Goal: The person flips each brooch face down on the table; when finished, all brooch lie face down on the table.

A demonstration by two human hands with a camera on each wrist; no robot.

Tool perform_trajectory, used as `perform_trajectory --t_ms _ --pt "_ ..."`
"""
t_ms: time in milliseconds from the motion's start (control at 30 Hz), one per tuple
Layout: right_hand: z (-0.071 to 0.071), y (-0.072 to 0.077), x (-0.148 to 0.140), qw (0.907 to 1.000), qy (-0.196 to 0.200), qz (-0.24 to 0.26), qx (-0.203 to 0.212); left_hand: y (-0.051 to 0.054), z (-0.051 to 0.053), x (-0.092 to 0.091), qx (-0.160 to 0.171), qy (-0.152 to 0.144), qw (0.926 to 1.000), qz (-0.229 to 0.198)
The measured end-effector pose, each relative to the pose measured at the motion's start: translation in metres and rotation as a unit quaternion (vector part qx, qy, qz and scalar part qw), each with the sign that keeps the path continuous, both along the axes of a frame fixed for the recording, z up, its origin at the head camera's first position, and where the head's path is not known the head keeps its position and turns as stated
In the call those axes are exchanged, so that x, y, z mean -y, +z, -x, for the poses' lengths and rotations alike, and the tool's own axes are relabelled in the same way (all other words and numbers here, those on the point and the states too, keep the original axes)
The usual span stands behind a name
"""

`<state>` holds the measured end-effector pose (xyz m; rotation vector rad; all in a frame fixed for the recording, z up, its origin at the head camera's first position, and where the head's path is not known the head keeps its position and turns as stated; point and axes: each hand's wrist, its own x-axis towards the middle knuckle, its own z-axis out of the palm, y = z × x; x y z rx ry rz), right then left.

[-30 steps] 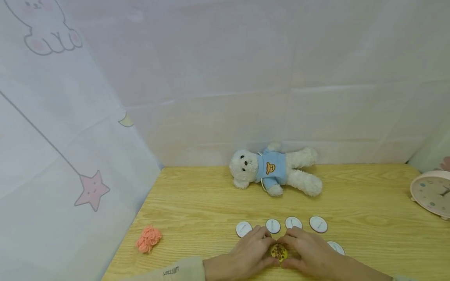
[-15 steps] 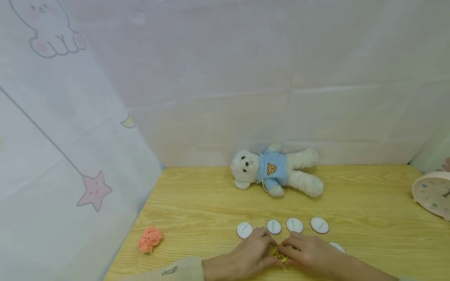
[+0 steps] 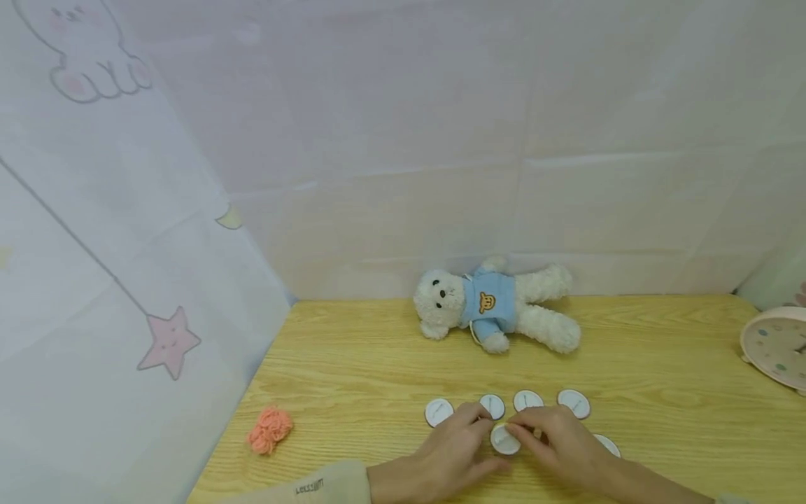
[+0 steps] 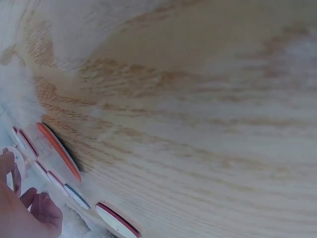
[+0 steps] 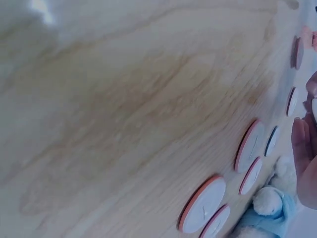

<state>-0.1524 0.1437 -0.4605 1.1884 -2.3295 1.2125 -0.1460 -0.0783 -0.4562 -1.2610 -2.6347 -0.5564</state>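
A round pin badge sits between the hands in the head view, its white back with the pin facing up. My right hand pinches its upper right edge between thumb and fingertips. My left hand is close on the other side, fingers loosely bent at the badge's left edge and thumb stretched out below it. Whether those fingers touch the badge is hard to tell. In the right wrist view, the right hand shows only at the right edge; a hand fills the lower left corner of the left wrist view.
Several other badges lie white side up, among them one at the left end of a row and one beyond the right wrist. A white teddy bear in a blue top lies behind. Coral yarn flowers and a clock flank them.
The badge has been turned over, from its yellow patterned face to its white back. The left hand's thumb has come away from its edge, while the right hand keeps pinching it.
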Motion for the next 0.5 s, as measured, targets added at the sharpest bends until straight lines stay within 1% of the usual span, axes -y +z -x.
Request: perform_trajectory --t_ms 67,100,167,267,300,367,433,500 --pt "-0.002 0.0025 0.0025 0.9983 -0.016 0.003 0.055 -0.0015 -0.0001 -0.0003 -0.036 0.011 0.9993 -0.005" --pt "-0.0032 0.0035 0.003 0.9963 -0.022 0.005 0.084 -0.002 -0.0002 -0.0004 -0.047 0.016 0.9987 -0.007" --pt "-0.0053 0.0049 0.003 0.9912 -0.033 0.007 0.128 -0.0028 0.0 -0.0009 -0.056 0.02 0.9981 -0.016" --pt "-0.0077 0.0061 0.0009 0.9847 -0.051 0.005 0.167 -0.0028 0.0006 -0.0017 -0.061 0.02 0.9976 -0.026" --pt "-0.0084 0.0062 -0.0001 0.9833 -0.055 0.003 0.173 -0.0026 0.0008 -0.0021 -0.064 0.018 0.9974 -0.028" --pt "-0.009 0.0065 -0.002 0.9843 -0.056 -0.002 0.167 -0.0022 0.0014 -0.003 -0.071 0.014 0.997 -0.027" --pt "-0.009 0.0064 -0.0038 0.9876 -0.042 -0.01 0.151 -0.0016 0.0019 -0.0035 -0.079 0.011 0.9966 -0.02" --pt "-0.0086 0.0062 -0.0063 0.9916 -0.02 -0.031 0.124 -0.0014 0.0023 -0.0033 -0.084 0.007 0.9964 -0.008"
